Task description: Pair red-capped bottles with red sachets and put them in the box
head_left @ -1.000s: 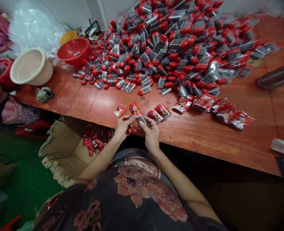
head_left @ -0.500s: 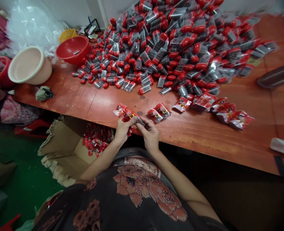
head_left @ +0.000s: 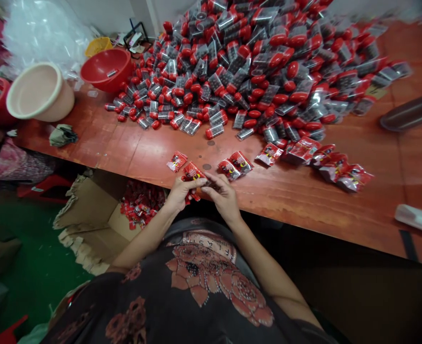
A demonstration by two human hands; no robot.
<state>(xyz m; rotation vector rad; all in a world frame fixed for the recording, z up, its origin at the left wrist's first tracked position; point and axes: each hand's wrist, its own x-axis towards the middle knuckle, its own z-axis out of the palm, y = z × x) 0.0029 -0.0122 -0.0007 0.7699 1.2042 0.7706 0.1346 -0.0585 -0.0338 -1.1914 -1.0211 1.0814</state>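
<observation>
Your left hand (head_left: 180,192) closes around a shiny red foil packet (head_left: 192,172); your right hand (head_left: 224,196) is almost closed beside it, but what it holds, I cannot tell.

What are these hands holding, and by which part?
The left hand grips a red foil packet around its middle. The right hand pinches beside it; what its fingers hold is too hidden to tell.

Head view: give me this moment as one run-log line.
left hand: holds red packet | right hand: fingertips at packet, grip unclear | nearby: packets on table, red-capped tubes
</observation>
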